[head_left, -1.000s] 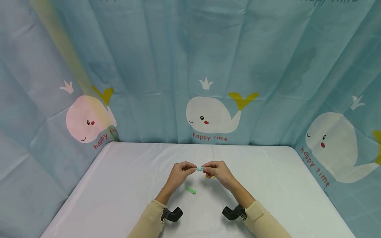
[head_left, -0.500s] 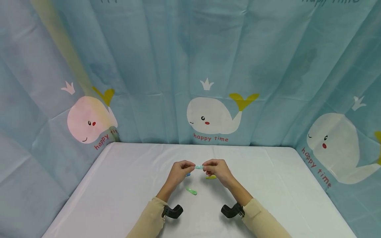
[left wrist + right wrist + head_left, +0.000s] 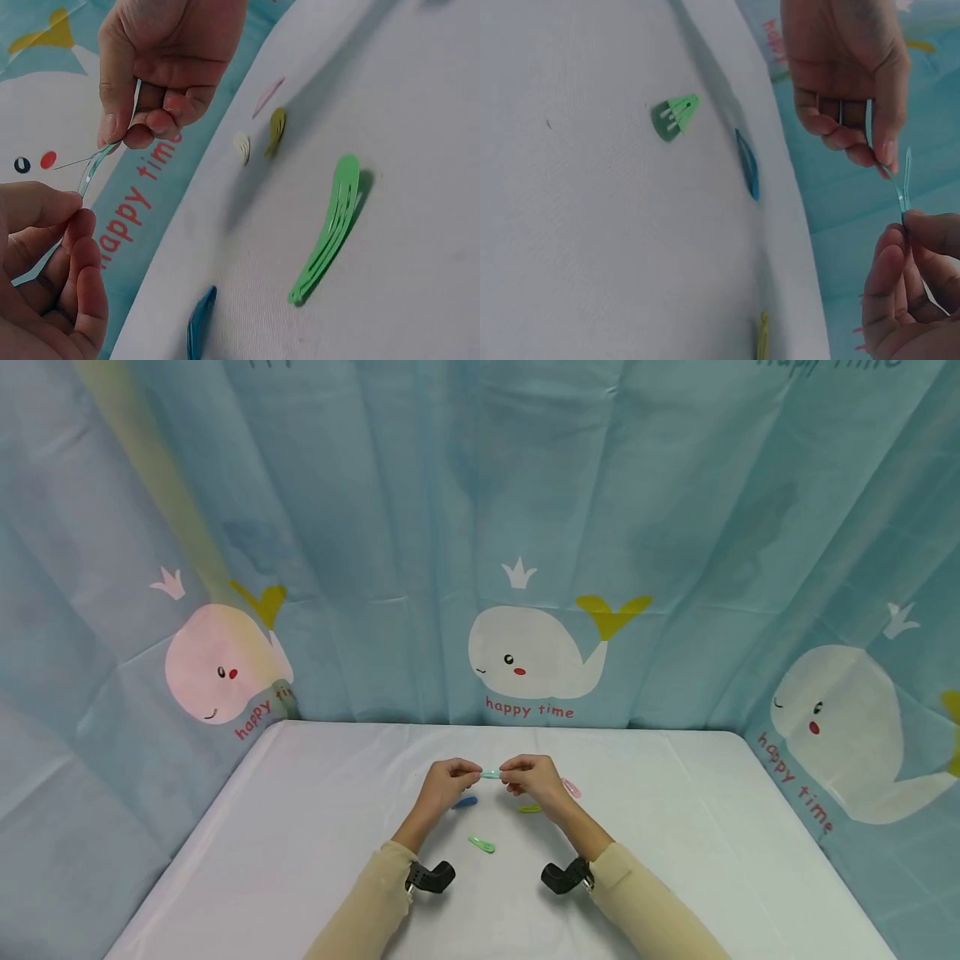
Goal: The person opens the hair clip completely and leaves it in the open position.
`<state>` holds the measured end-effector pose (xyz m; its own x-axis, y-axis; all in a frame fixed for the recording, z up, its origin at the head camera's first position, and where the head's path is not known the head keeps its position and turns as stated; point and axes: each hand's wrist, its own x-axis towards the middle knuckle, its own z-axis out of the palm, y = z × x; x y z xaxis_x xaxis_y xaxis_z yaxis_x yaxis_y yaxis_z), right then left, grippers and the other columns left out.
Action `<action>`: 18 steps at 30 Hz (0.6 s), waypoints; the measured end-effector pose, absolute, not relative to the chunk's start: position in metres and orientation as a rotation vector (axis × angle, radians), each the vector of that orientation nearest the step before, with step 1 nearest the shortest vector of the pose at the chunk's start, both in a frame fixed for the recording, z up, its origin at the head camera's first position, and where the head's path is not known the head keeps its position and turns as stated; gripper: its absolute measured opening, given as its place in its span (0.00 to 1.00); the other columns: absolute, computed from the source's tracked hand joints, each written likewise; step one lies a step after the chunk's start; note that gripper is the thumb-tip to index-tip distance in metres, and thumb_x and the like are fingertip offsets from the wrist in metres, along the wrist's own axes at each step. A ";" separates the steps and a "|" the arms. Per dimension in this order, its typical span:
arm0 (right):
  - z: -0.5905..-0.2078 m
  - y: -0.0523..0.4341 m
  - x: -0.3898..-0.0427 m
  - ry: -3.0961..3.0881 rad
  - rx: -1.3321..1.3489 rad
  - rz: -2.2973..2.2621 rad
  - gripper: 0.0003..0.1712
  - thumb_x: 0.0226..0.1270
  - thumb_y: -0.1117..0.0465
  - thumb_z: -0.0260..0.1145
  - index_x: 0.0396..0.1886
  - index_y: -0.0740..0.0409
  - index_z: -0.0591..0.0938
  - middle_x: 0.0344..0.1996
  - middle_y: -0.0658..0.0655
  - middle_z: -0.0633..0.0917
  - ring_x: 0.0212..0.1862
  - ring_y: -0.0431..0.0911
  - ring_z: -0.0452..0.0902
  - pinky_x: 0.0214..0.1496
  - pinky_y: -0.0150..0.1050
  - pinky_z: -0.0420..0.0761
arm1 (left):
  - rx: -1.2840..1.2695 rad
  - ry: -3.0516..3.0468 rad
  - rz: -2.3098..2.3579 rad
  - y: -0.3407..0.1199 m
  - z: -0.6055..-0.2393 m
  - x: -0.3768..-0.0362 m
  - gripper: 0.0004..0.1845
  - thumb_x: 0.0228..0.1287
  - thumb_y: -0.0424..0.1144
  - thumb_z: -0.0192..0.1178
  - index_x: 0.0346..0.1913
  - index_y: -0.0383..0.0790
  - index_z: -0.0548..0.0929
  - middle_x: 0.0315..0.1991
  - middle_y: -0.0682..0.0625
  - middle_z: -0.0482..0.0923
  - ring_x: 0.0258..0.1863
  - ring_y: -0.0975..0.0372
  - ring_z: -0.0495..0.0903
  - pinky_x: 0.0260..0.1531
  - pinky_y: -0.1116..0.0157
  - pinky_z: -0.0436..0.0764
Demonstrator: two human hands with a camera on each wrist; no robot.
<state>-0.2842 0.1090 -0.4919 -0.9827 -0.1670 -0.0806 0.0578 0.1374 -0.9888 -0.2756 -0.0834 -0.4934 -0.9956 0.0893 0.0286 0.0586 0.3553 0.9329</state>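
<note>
A light teal snap hair clip (image 3: 491, 774) is held in the air above the table, stretched between both hands. My left hand (image 3: 441, 787) pinches one end between thumb and forefinger. The other end is pinched by my right hand (image 3: 536, 782). In the left wrist view a thin strip stands away from the body of the teal clip (image 3: 91, 171), so it looks unsnapped. A blue hair clip (image 3: 466, 802) lies close to my left hand. Below my right hand is a yellow hair clip (image 3: 529, 808), with a pink hair clip (image 3: 572, 787) just beyond the wrist.
Nearer to me, a green hair clip (image 3: 482, 844) lies on the white table (image 3: 315, 827). The left wrist view also has a small cream clip (image 3: 241, 148) beside the yellow one. A blue whale-print curtain (image 3: 390, 635) hangs behind the table's back edge.
Both hands have moved slightly left and farther from me, with the teal clip between them. The blue and pink clips have come into view from behind the hands.
</note>
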 end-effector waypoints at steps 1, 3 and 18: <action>-0.493 0.107 -0.286 2.239 -0.103 -1.947 0.10 0.63 0.67 0.67 0.39 0.71 0.84 0.25 0.52 0.85 0.25 0.41 0.78 0.32 0.34 0.81 | 0.130 2.566 1.757 -0.084 -0.495 -0.277 0.07 0.64 0.35 0.63 0.39 0.35 0.87 0.31 0.47 0.84 0.29 0.62 0.75 0.31 0.67 0.75; -0.495 0.104 -0.289 2.257 -0.083 -1.925 0.09 0.63 0.67 0.67 0.38 0.71 0.84 0.25 0.52 0.85 0.25 0.41 0.78 0.31 0.33 0.81 | 0.101 2.566 1.750 -0.086 -0.498 -0.281 0.06 0.64 0.34 0.63 0.38 0.35 0.88 0.31 0.47 0.84 0.29 0.62 0.75 0.32 0.67 0.75; -0.510 0.088 -0.312 2.400 0.010 -1.703 0.06 0.62 0.66 0.67 0.34 0.66 0.86 0.24 0.54 0.84 0.23 0.41 0.74 0.28 0.32 0.77 | 0.031 2.690 1.519 -0.092 -0.513 -0.302 0.05 0.63 0.33 0.63 0.37 0.36 0.87 0.31 0.46 0.84 0.29 0.63 0.76 0.31 0.69 0.73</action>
<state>-0.3123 0.0876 -0.5095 -0.9802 -0.1087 -0.1654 0.1202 0.3367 -0.9339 -0.3022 -0.0918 -0.5132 -0.9984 0.0430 -0.0354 -0.0081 0.5165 0.8562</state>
